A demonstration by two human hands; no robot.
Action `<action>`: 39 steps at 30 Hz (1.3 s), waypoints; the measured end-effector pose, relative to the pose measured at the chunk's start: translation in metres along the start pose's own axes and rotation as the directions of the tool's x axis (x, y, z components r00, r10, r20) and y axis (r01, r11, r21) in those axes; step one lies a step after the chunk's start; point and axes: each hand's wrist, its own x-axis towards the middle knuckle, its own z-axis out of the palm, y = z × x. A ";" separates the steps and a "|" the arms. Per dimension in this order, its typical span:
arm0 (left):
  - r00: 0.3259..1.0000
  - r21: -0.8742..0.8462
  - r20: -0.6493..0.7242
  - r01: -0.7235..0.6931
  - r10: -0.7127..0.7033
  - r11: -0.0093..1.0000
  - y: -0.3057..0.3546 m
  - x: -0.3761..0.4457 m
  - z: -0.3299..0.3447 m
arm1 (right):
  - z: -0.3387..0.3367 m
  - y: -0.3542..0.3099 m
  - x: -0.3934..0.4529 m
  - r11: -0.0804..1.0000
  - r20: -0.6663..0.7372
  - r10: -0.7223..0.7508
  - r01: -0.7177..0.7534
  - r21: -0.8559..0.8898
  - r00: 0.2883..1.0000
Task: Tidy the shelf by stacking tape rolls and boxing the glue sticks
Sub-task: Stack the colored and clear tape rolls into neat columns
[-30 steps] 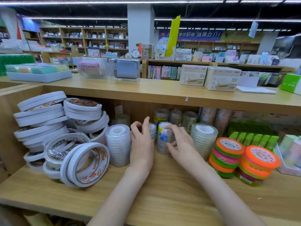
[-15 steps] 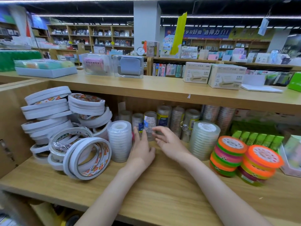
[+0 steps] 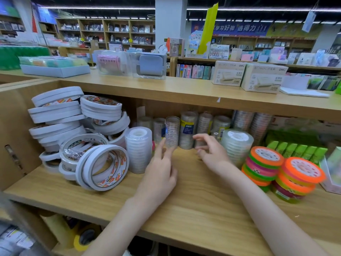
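Both my left hand (image 3: 160, 169) and right hand (image 3: 212, 154) are open and empty; the white tape rolls (image 3: 102, 166) remain jumbled, glue sticks (image 3: 297, 150) unboxed.

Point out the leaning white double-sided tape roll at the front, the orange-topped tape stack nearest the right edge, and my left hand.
Leaning white tape roll (image 3: 103, 168): head view, on its front white rim.
Orange-topped tape stack (image 3: 302, 169): head view, on its top face.
Left hand (image 3: 160, 174): head view, on the back of the hand.

Both bare forearms reach forward side by side. The left hand (image 3: 160, 169) lies palm down, fingers extended; the right hand (image 3: 212, 151) hovers with fingers loosely curled, holding nothing.
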 end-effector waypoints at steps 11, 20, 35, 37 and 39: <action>0.893 0.393 -0.415 0.004 0.174 0.920 -0.036 -0.065 -0.069 | 0.050 -0.063 -0.005 0.911 0.263 -0.413 0.398 0.111 0.872; 0.945 0.513 -0.327 0.179 -0.002 0.840 -0.068 -0.080 -0.086 | 0.052 -0.082 -0.007 0.944 0.065 -0.324 0.327 -0.047 0.944; 0.911 0.564 -0.386 0.108 0.145 0.819 -0.084 -0.078 -0.074 | 0.069 -0.080 0.006 0.777 0.428 -0.342 0.508 -0.371 0.836; 0.912 0.565 -0.388 0.123 0.132 0.816 -0.084 -0.078 -0.073 | 0.088 -0.077 0.022 0.775 0.532 -0.209 0.471 -0.421 0.820; 0.914 0.567 -0.387 0.132 0.121 0.813 -0.084 -0.078 -0.071 | 0.097 -0.072 0.028 0.782 0.508 -0.152 0.417 -0.463 0.848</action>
